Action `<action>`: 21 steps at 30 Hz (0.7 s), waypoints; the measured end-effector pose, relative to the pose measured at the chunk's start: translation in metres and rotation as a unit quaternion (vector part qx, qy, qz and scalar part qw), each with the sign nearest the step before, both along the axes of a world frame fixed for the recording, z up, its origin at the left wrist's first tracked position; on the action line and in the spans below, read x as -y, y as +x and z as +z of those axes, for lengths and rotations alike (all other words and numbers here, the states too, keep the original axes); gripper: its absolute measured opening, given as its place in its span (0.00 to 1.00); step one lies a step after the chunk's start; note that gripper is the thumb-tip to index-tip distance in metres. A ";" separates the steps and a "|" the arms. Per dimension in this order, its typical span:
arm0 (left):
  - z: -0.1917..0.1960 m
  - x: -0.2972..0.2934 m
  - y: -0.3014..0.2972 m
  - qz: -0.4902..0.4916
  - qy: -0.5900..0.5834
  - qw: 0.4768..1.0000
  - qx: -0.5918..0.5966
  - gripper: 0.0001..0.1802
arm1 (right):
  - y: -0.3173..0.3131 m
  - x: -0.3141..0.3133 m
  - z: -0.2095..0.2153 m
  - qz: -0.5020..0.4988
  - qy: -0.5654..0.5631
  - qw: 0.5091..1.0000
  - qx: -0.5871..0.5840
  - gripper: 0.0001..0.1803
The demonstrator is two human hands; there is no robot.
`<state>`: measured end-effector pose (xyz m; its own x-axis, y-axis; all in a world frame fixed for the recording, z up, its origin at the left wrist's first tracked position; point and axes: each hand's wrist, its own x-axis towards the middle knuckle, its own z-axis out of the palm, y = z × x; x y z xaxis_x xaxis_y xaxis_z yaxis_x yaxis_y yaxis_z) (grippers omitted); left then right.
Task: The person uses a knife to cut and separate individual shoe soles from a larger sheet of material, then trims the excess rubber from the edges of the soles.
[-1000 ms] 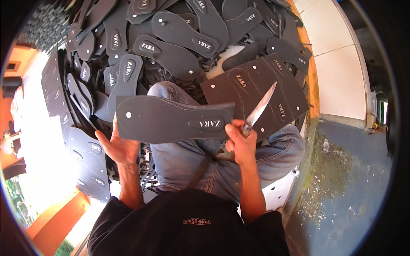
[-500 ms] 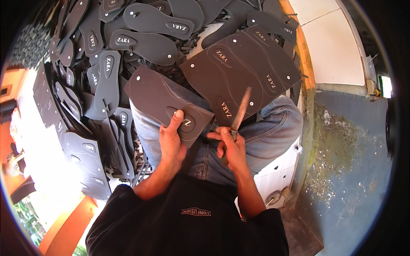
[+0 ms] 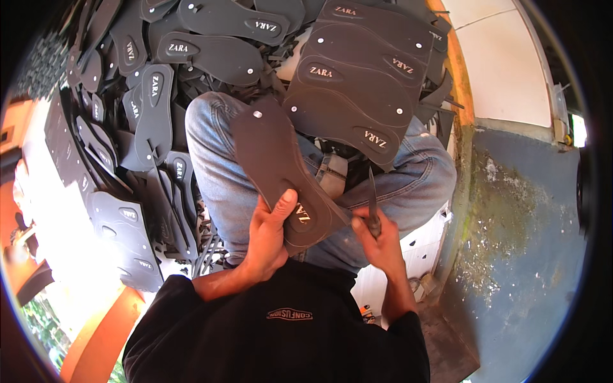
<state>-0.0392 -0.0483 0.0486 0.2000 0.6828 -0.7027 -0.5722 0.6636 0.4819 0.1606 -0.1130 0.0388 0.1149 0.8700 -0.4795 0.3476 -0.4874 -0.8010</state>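
My left hand (image 3: pixel 267 239) grips a dark sandal sole piece (image 3: pixel 276 159), thumb on top beside its raised oval heel mark. The piece slants over my lap; its far end is curved and carries a white dot, while the near end still has surplus sheet around the outline. My right hand (image 3: pixel 385 246) is closed round the handle of a knife (image 3: pixel 373 198), blade pointing away from me. Its fingers are close to the piece's right corner; whether they touch it I cannot tell. Beyond lies a large dark sheet (image 3: pixel 357 92) with several sole outlines, resting by my right knee.
Several cut soles (image 3: pixel 211 57) and dark offcut strips lie heaped at the far left and back. More marked sheets (image 3: pixel 124 233) rest on the left. A yellow-orange edge (image 3: pixel 461 76) and a worn grey-blue surface (image 3: pixel 523 242) are on the right.
The sole piece has turned steeper and come nearer to me. The knife hand has moved right and slightly nearer. The outer part of the piece's left side is narrower, and the large sheet sits differently.
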 end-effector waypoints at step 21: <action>-0.024 0.009 0.004 0.026 0.004 1.000 -0.015 0.16 | -0.005 0.056 0.004 0.062 -0.067 0.990 0.111 0.05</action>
